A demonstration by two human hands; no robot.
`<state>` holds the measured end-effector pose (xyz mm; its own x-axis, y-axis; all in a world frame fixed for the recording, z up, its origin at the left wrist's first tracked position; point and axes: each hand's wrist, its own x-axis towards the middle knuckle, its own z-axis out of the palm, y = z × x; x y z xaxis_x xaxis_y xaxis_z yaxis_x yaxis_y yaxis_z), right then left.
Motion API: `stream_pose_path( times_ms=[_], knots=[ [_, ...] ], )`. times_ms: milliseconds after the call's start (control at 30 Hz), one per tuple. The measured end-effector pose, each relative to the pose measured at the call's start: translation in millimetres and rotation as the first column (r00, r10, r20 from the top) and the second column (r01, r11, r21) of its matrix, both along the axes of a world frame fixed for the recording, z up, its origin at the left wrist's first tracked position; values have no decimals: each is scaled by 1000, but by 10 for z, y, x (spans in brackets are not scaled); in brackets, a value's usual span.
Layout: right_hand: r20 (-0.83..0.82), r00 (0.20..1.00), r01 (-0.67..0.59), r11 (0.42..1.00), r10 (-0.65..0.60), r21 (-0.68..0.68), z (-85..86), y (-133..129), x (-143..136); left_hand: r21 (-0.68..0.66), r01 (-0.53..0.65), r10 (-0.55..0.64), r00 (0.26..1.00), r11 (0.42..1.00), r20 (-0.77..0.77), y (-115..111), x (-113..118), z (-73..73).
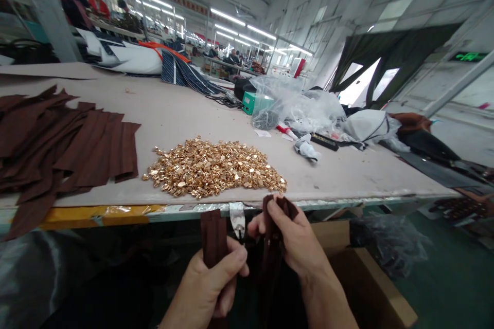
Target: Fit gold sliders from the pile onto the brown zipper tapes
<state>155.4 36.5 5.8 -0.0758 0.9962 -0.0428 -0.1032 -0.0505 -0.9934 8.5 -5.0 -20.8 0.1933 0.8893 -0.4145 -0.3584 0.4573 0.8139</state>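
My left hand (216, 275) is closed around a dark brown zipper tape (214, 234), whose flat end stands up above my thumb. In my right hand (295, 239), thumb and fingers pinch another folded length of brown zipper tape (273, 241) that hangs down; whether the two lengths join is hidden. Between my hands, a small metal fork-like holder (240, 226) sticks out from the table edge, fixed with whitish tape. Just beyond it lies a heap of small gold zipper sliders (216, 167). Many more brown zipper strips (92, 149) are piled at the left.
The pale table (154, 118) ends just before my hands. Clear plastic bags (297, 103), a green box (250, 103) and cloth scraps lie at the back right. An open cardboard box (370, 288) stands below right. Several people sit or stand far off.
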Motion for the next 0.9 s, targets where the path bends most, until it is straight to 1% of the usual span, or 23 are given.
stream_pose_path(
  times_ms=[33,67,100,133,167,200,233,267,300,333,367,400,467,533,567,600,633,667,700,733,767,800,900],
  knots=[
    [8,1000,29,1000,-29,1,18,24,32,-5,13,-13,999,1000,50,-12,-22,8],
    [62,996,69,997,-72,40,47,55,50,-7,23,-22,995,1000,94,-19,-45,20],
    [152,980,109,988,-126,112,85,93,52,-8,27,-26,991,1000,131,-22,-68,34],
    [274,945,128,972,-180,196,125,134,38,-9,24,-22,986,1000,165,-23,-89,48],
    [416,879,118,952,-232,282,165,178,11,-13,17,-14,980,1000,199,-23,-109,59],
    [557,779,83,928,-287,362,198,225,-28,-18,9,-4,973,1000,232,-21,-128,66],
    [679,652,30,907,-336,420,222,274,-74,-22,6,0,965,1000,261,-19,-145,69],
    [764,518,-16,889,-385,458,235,323,-123,-25,9,-2,958,1000,288,-17,-161,68],
    [815,403,-52,879,-416,475,238,370,-172,-27,15,-6,951,1000,311,-16,-175,64],
    [839,319,-68,872,-441,484,233,415,-216,-28,24,-13,943,999,333,-15,-186,61],
    [848,272,-68,869,-456,489,223,454,-252,-24,39,-28,934,999,356,-15,-195,59],
    [850,257,-62,870,-460,489,212,486,-280,-20,50,-39,927,999,372,-16,-200,60],
    [851,258,-61,872,-457,486,198,520,-303,-12,47,-39,926,999,376,-24,-204,71],
    [853,269,-85,871,-448,484,212,495,-288,15,16,-20,941,1000,337,-36,-206,91],
    [849,294,-96,870,-439,484,230,455,-270,31,-12,2,952,999,305,-44,-209,102],
    [836,353,-101,871,-420,480,253,397,-248,48,-41,26,962,998,271,-51,-215,113],
    [819,431,-106,880,-379,463,278,321,-225,63,-66,49,970,996,239,-57,-222,124],
    [770,560,-96,899,-305,427,302,232,-201,77,-88,70,976,993,208,-62,-229,135],
    [699,688,-105,926,-195,363,322,136,-180,87,-104,88,981,991,175,-66,-236,145],
    [632,772,-137,954,-66,268,336,37,-162,98,-115,100,984,989,144,-69,-242,154],
    [560,828,-158,968,22,196,342,-56,-149,111,-124,111,987,986,115,-71,-244,161],
    [497,863,-183,973,91,140,340,-140,-141,121,-133,123,989,984,88,-73,-242,166],
    [349,911,-245,969,219,30,307,-305,-147,142,-158,154,987,977,39,-82,-219,164]
  ],
)
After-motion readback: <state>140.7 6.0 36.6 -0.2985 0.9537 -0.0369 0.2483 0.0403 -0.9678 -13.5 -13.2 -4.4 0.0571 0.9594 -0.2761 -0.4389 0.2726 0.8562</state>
